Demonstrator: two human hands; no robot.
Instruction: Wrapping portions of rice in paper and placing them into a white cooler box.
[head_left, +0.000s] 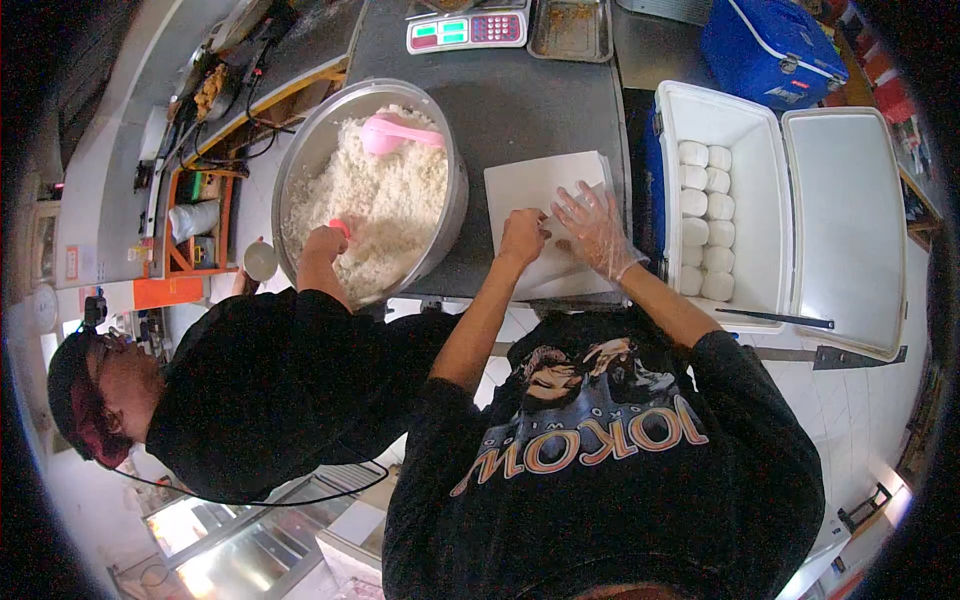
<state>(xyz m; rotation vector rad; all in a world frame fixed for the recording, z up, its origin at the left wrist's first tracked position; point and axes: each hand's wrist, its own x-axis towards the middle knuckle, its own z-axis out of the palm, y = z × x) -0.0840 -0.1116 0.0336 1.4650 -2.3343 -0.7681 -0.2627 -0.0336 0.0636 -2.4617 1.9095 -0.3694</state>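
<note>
A stack of white paper sheets (517, 180) lies on the dark grey counter in front of me. Over it, my left hand (525, 236) is bare, its fingers curled beside my right thumb. Whether those fingers pinch the paper or the glove is hidden. My right hand (589, 229) wears a clear plastic glove (619, 259) and spreads its fingers above the sheets, holding nothing. To the left stands a large metal tub (300, 139) of cooked rice (330, 180), with a pink scoop (382, 135) resting on the rice.
A co-worker's hand (324, 244) holds a red-pink utensil (341, 227) in the rice; their other hand holds a cup (260, 260). At right, an open cool box (750, 112) contains several white packets (707, 180). A digital scale (469, 31) and metal tray (570, 34) sit at the back.
</note>
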